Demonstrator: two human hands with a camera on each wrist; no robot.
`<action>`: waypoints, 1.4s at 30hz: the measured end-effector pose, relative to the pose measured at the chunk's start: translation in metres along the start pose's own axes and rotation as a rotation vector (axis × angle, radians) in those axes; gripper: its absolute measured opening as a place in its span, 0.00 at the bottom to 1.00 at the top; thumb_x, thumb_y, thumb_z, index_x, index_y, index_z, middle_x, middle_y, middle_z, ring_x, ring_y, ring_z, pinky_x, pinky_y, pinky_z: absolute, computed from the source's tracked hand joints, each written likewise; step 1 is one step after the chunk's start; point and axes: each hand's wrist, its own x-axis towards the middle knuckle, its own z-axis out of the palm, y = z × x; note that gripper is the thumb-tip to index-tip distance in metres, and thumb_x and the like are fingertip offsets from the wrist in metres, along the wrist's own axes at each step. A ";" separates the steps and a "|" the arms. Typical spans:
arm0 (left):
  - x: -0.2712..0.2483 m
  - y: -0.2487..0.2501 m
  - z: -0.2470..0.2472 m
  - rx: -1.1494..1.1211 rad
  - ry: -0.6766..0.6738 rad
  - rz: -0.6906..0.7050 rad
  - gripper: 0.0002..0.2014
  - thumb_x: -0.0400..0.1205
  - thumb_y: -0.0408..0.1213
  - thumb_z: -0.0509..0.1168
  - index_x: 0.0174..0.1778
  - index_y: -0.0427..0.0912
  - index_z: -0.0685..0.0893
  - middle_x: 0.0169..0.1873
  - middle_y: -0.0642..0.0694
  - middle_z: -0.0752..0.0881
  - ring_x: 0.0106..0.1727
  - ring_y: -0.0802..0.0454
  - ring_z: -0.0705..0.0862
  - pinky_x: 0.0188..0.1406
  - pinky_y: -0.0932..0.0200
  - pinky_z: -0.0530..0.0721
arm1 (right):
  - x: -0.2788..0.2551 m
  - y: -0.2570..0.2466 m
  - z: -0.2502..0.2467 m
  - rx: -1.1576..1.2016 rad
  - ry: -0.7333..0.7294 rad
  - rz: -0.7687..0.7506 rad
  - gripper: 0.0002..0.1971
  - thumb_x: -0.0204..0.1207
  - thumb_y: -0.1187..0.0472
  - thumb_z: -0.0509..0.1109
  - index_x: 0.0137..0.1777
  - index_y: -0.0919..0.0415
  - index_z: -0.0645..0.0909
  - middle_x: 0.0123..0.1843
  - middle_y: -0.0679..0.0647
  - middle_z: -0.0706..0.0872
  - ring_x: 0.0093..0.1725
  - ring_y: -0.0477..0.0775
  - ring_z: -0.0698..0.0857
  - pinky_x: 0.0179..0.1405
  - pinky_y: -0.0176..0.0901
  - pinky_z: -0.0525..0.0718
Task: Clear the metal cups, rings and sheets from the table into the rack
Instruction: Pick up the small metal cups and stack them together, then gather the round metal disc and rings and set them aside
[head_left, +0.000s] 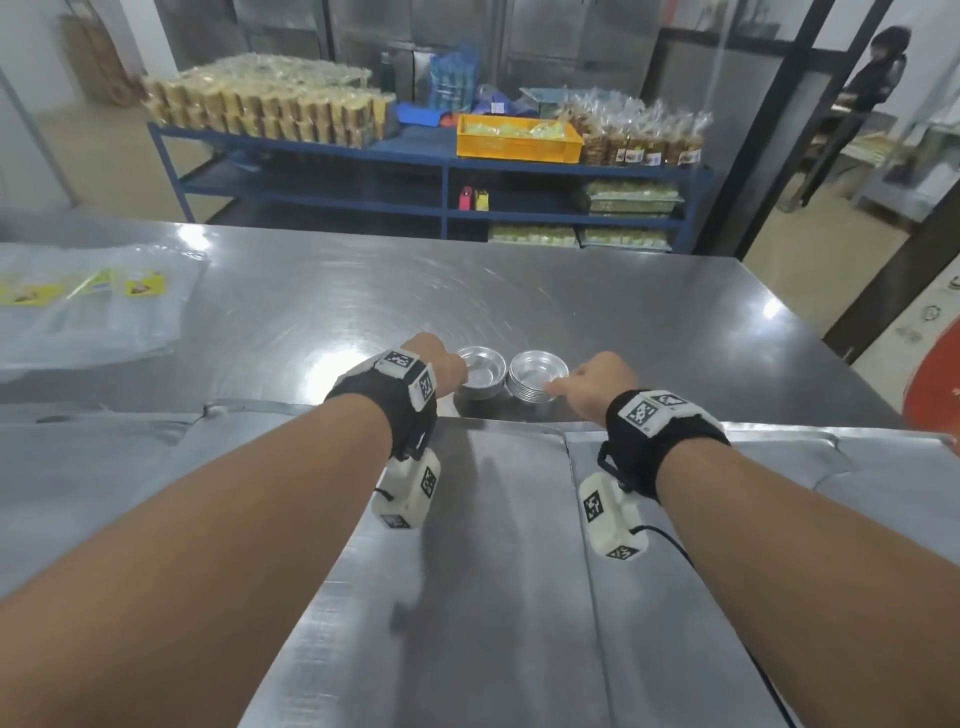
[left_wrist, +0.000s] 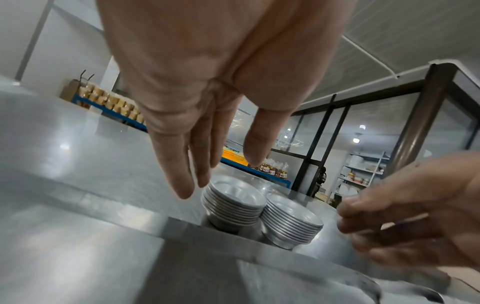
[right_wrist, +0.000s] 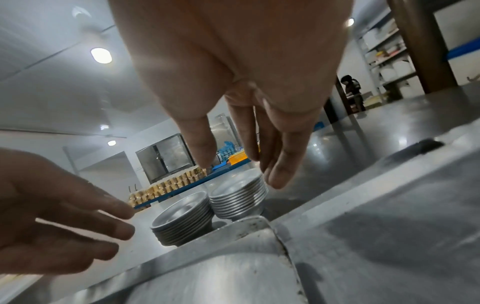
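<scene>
Two stacks of nested metal cups stand side by side on the steel table (head_left: 363, 301): a left stack (head_left: 482, 371) (left_wrist: 233, 207) (right_wrist: 182, 220) and a right stack (head_left: 537, 376) (left_wrist: 291, 222) (right_wrist: 239, 197). My left hand (head_left: 447, 371) (left_wrist: 221, 176) hovers at the left stack with straight, spread fingers and holds nothing. My right hand (head_left: 582, 384) (right_wrist: 241, 172) is spread the same way at the right stack, also holding nothing. Whether the fingertips touch the rims I cannot tell. Flat metal sheets (head_left: 509, 545) lie under my forearms, between me and the cups.
Clear plastic bags with yellow labels (head_left: 78, 306) lie at the table's left. Behind the table stands a blue shelf (head_left: 441, 161) with packaged food and an orange crate (head_left: 519, 137). A person (head_left: 883, 67) stands far right. Something red (head_left: 935, 384) shows at the right edge.
</scene>
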 end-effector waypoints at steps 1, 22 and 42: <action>-0.007 -0.001 -0.005 0.021 -0.007 -0.011 0.10 0.75 0.40 0.72 0.42 0.35 0.86 0.42 0.40 0.89 0.42 0.41 0.87 0.55 0.46 0.89 | -0.008 -0.002 -0.005 -0.046 0.011 -0.044 0.17 0.69 0.51 0.79 0.46 0.67 0.88 0.43 0.61 0.90 0.41 0.60 0.88 0.40 0.46 0.86; -0.335 -0.116 -0.157 0.330 0.248 0.167 0.12 0.82 0.47 0.66 0.59 0.49 0.83 0.59 0.49 0.85 0.62 0.47 0.82 0.64 0.49 0.82 | -0.323 -0.123 -0.013 -0.317 -0.106 -0.545 0.09 0.74 0.53 0.71 0.47 0.59 0.85 0.47 0.56 0.86 0.50 0.61 0.86 0.41 0.41 0.80; -0.586 -0.481 -0.296 0.469 0.550 -0.419 0.22 0.80 0.45 0.64 0.70 0.45 0.77 0.68 0.42 0.78 0.69 0.37 0.75 0.64 0.45 0.77 | -0.627 -0.284 0.237 -0.320 -0.363 -0.959 0.21 0.78 0.45 0.67 0.64 0.58 0.82 0.60 0.55 0.86 0.61 0.60 0.84 0.57 0.53 0.85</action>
